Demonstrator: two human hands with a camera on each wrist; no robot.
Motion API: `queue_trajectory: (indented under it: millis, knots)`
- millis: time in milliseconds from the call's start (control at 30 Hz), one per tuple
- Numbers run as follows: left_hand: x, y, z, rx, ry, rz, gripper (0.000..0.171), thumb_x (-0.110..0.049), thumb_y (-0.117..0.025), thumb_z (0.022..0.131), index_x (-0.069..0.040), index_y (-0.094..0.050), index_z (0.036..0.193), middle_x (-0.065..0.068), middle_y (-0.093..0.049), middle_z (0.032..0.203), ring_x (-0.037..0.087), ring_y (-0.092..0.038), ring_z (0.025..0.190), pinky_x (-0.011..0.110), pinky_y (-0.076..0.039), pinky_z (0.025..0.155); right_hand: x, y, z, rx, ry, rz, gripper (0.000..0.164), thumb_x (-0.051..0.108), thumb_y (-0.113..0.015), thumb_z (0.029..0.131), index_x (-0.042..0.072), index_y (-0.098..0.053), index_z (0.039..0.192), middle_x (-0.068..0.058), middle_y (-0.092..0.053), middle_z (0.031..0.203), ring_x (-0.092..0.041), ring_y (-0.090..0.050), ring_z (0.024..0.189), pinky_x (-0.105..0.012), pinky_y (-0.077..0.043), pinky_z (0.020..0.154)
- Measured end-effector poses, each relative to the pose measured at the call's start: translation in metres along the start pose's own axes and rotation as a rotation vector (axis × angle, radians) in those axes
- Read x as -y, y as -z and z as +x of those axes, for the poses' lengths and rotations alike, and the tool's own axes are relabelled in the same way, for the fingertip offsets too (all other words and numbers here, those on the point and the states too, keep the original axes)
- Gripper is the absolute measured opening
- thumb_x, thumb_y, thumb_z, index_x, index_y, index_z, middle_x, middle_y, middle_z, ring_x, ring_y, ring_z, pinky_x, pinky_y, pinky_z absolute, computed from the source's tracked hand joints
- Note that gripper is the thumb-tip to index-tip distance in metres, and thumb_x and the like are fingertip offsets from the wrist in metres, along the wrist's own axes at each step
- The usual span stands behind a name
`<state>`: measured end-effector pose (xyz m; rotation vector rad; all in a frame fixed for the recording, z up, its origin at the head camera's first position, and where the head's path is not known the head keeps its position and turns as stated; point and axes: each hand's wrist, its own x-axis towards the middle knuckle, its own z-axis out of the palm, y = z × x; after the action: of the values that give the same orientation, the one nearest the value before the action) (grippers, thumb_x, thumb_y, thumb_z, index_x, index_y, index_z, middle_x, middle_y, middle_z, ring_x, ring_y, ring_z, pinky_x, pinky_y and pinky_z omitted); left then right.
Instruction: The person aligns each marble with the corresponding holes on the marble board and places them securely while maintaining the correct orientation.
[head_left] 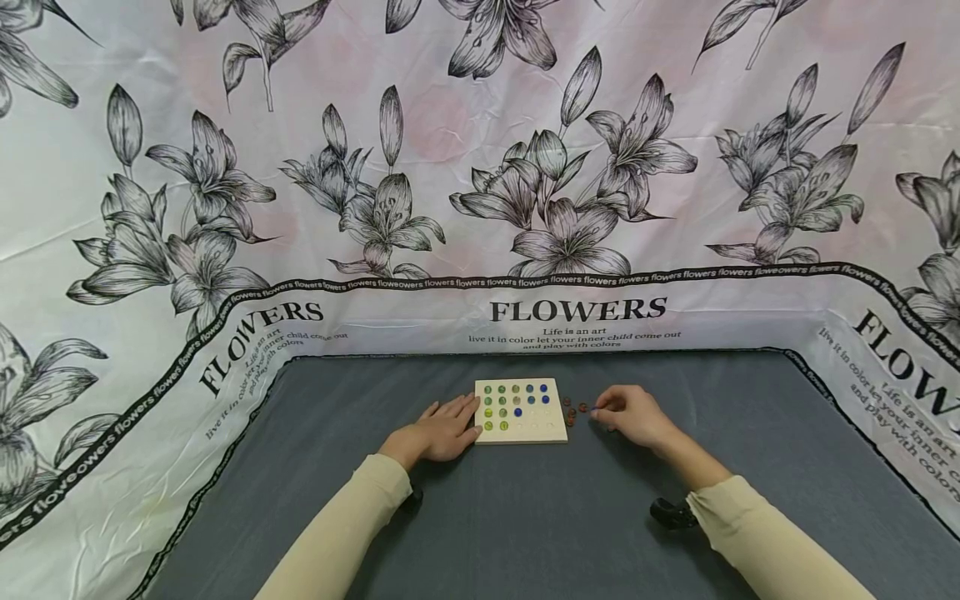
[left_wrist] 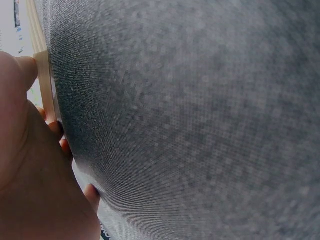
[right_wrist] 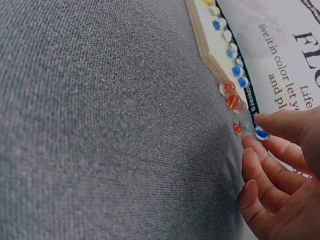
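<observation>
A pale wooden board (head_left: 536,435) with rows of round hollows lies on the dark table. Green, yellowish and blue marbles fill most of the hollows, while several at the near right hold none. My left hand (head_left: 444,432) rests at the board's left edge, fingers stretched out and thumb by the near left corner. To the right of the board, my right hand (head_left: 633,414) pinches a blue marble (right_wrist: 261,132) between thumb and fingertip. Several orange-red marbles (right_wrist: 233,102) lie loose between that hand and the board.
A dark grey cloth (head_left: 525,517) covers the table. White curtain fabric (head_left: 390,325) with flower prints and lettering rises behind it and along both sides. Dark wrist devices (head_left: 672,513) show at the sleeve cuffs.
</observation>
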<state>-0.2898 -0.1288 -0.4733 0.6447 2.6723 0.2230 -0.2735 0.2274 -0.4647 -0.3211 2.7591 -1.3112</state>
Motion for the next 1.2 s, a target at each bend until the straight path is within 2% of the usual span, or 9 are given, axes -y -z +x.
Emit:
queue_trajectory:
  millis: [400, 733, 1000, 1200]
  knots:
    - [-0.007, 0.008, -0.009, 0.009, -0.008, -0.015, 0.064, -0.047, -0.028, 0.112, -0.017, -0.011, 0.167, 0.001, -0.009, 0.173, 0.020, -0.009, 0.159, 0.050, -0.007, 0.127, 0.009, 0.002, -0.004, -0.014, 0.020, 0.012, 0.019, 0.012, -0.073, 0.096, -0.002, -0.069, 0.108, -0.008, -0.073, 0.091, -0.023, -0.068, 0.078, -0.035, -0.051, 0.065]
    - [-0.005, 0.005, -0.007, -0.002, -0.008, -0.020, 0.064, -0.046, -0.029, 0.112, -0.017, -0.012, 0.167, 0.001, -0.010, 0.173, 0.019, -0.010, 0.159, 0.050, -0.008, 0.127, 0.022, -0.001, -0.005, -0.001, 0.072, 0.039, 0.021, 0.013, -0.074, 0.096, -0.003, -0.069, 0.109, -0.008, -0.071, 0.092, -0.026, -0.069, 0.081, -0.036, -0.054, 0.066]
    - [-0.007, 0.008, -0.011, -0.003, -0.009, -0.012, 0.065, -0.047, -0.029, 0.112, -0.017, -0.012, 0.167, 0.001, -0.010, 0.173, 0.019, -0.009, 0.159, 0.050, -0.007, 0.127, 0.029, -0.006, -0.003, -0.003, 0.095, 0.011, 0.019, 0.011, -0.073, 0.095, -0.002, -0.069, 0.108, -0.007, -0.069, 0.091, -0.018, -0.066, 0.080, -0.033, -0.055, 0.068]
    - [-0.005, 0.006, -0.008, -0.007, -0.014, -0.016, 0.065, -0.046, -0.029, 0.112, -0.016, -0.012, 0.167, 0.001, -0.010, 0.173, 0.020, -0.010, 0.159, 0.051, -0.007, 0.127, 0.036, -0.011, -0.001, 0.000, 0.117, 0.002, 0.016, 0.009, -0.073, 0.095, -0.002, -0.070, 0.107, -0.007, -0.069, 0.090, -0.019, -0.066, 0.079, -0.033, -0.053, 0.067]
